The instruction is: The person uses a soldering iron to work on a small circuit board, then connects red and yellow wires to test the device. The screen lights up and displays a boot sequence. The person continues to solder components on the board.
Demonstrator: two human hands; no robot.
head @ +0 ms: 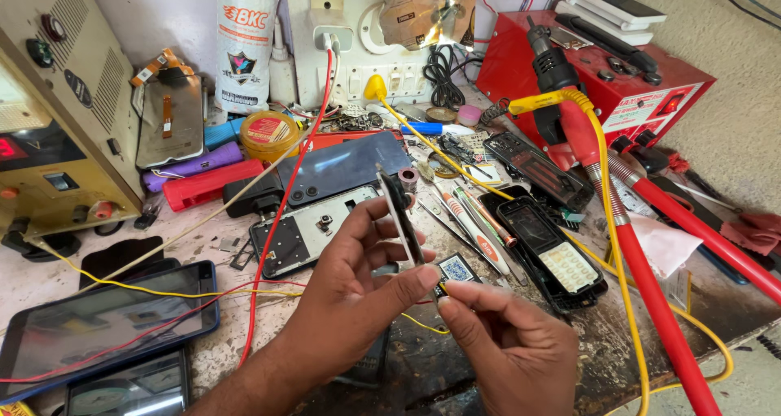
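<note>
My left hand (354,282) holds a slim black phone body (401,213) edge-on and upright, thumb and fingers pinching its lower half. My right hand (508,343) sits just below and to the right. Its fingertips pinch a small dark part (440,289) at the phone's bottom end. A small chip-like piece (457,268) lies on the bench right behind the fingers.
An opened phone frame (305,229) and a dark back cover (346,168) lie behind my hands. A keypad phone (557,257) lies to the right, beside red tubes (659,302) and a red station (602,66). A tablet (98,318) and a power supply (57,115) stand left. Red and yellow wires cross the bench.
</note>
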